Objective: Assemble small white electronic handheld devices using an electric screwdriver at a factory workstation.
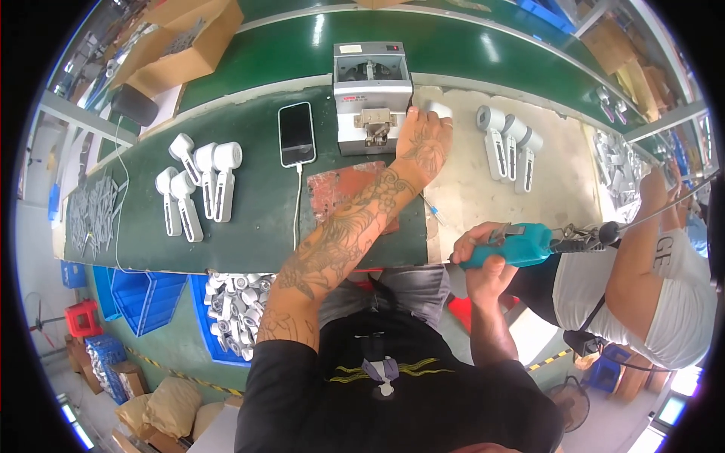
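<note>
Green desk: one gray boxy machine at the far edge, five white round-headed handheld units toward the left end, three toward the right, probably grouped for reach.
Right hand wraps one teal power screwdriver by the near edge, seemingly for control; left hand meets one white rounded piece, whether pinching I cannot tell.

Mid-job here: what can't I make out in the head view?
All in head view:
White rounded part: partly behind the left hand; grip unclear.
Flat reddish plate: middle covered by the left forearm.
Teal handheld tool: body partly hidden by the right hand.
Thin grey pieces: too small to count.
</note>
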A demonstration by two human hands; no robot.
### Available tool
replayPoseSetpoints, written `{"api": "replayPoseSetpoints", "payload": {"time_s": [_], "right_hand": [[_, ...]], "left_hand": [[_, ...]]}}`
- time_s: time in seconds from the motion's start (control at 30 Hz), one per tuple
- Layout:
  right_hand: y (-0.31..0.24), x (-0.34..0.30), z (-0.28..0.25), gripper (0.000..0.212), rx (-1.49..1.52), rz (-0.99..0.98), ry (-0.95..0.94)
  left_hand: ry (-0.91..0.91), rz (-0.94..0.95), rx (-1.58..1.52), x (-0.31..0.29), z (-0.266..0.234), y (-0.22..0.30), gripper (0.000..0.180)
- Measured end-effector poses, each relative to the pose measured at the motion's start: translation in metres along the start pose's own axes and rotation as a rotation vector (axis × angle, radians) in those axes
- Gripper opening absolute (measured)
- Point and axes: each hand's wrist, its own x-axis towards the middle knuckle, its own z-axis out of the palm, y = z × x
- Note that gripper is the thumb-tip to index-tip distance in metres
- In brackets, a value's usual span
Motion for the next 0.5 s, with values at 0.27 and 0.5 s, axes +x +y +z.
{"api": "replayPoseSetpoints", "payload": {"time_s": [0.27,0.5], "right_hand": [[0.006,0.006,0.004,0.08,-0.088,-0.046,-0.071],[0.024,0.013,0.022,0.081,-0.112,0.007,-0.157]], "left_hand": [[-0.059,-0.01,-0.578,-0.051,-0.103,-0.017,0.039],[-0.135,-0.234,-0.731,-0.112,-0.11,-0.051,0.032]]}}
